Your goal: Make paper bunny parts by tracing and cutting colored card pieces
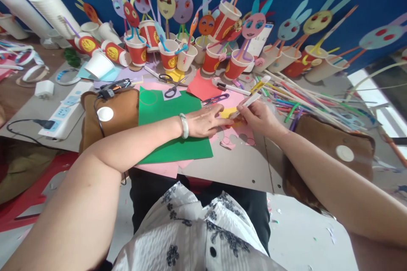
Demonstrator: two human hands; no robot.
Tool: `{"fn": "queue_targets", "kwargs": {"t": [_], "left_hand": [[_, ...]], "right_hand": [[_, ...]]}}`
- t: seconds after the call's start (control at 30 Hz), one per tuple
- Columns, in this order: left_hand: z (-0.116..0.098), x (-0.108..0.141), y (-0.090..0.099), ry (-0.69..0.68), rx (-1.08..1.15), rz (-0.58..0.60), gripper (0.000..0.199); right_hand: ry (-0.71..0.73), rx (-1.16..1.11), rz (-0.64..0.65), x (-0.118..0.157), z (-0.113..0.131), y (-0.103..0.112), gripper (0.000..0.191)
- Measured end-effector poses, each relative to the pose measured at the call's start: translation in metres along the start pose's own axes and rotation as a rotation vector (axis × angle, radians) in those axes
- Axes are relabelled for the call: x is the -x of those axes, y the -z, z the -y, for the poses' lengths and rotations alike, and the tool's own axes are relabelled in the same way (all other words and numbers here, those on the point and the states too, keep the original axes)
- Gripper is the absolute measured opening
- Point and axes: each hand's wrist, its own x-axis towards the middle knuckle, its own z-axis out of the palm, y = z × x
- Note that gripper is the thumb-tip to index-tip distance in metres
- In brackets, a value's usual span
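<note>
My right hand [259, 116] grips a slim white pen [252, 98], its lower end down at small yellow paper pieces [229, 113]. My left hand [206, 122], with a pale bangle at its wrist, lies flat with the fingers stretched toward the pen's lower end. What is under those fingertips is partly hidden. Beneath the left wrist is a green paper sheet [173, 129] with a circle drawn near its upper left corner. Pink paper scraps with round cutouts [229, 142] lie just in front of the hands. Dark-handled scissors [171, 91] rest at the green sheet's far edge.
Paper cups with rabbit-face figures [240, 63] line the back by the blue wall. Brown pouches [111, 112] lie on both sides. A white power strip [66, 110] sits left; coloured pipe cleaners [305, 97] spread at right. A phone [259, 44] stands among the cups.
</note>
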Motion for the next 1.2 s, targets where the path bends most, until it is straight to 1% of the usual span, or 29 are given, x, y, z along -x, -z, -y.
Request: {"fn": "queue_targets", "kwargs": {"t": [0.17,0.3,0.43,0.53,0.67,0.77,0.87,0.9,0.93,1.03,1.07,1.1,1.13,1.2], "left_hand": [[0.001,0.001,-0.001,-0.004,0.008,-0.004,0.042],[0.000,0.001,-0.001,0.010,0.033,-0.007,0.042],[-0.001,0.002,0.001,0.020,0.043,0.003,0.043],[0.000,0.002,0.000,0.016,0.035,0.013,0.044],[0.002,0.002,-0.001,0.008,0.025,0.020,0.046],[0.002,0.002,-0.001,0.003,0.021,0.030,0.047],[0.001,0.002,0.000,0.014,0.023,0.045,0.048],[0.000,0.001,0.001,0.023,0.025,0.053,0.048],[0.000,0.001,0.002,0.034,0.030,0.062,0.049],[-0.003,0.001,0.005,0.072,0.058,0.090,0.051],[-0.003,0.001,0.006,0.083,0.069,0.095,0.051],[-0.004,0.001,0.006,0.093,0.077,0.097,0.051],[-0.004,0.000,0.006,0.100,0.082,0.097,0.051],[-0.004,0.000,0.006,0.100,0.080,0.096,0.052]], "right_hand": [[-0.059,0.034,-0.057,0.016,0.002,0.000,0.042],[-0.058,-0.017,-0.143,0.027,0.000,-0.003,0.038],[-0.087,-0.044,-0.196,0.038,0.003,-0.006,0.036],[-0.104,-0.087,-0.195,0.044,0.008,-0.009,0.037],[-0.123,-0.152,-0.149,0.050,0.012,-0.012,0.038],[-0.116,-0.178,-0.154,0.052,0.011,-0.015,0.039],[-0.127,-0.265,-0.164,0.052,0.007,-0.015,0.038],[-0.126,-0.299,-0.182,0.051,0.006,-0.015,0.039],[-0.113,-0.341,-0.230,0.049,0.006,-0.014,0.039],[-0.021,-0.499,-0.463,0.041,0.006,-0.008,0.036],[0.009,-0.542,-0.511,0.039,0.007,-0.005,0.034],[0.031,-0.559,-0.514,0.036,0.008,-0.003,0.032],[0.043,-0.536,-0.476,0.035,0.010,-0.002,0.030],[0.059,-0.393,-0.345,0.034,0.012,0.000,0.024]]}}
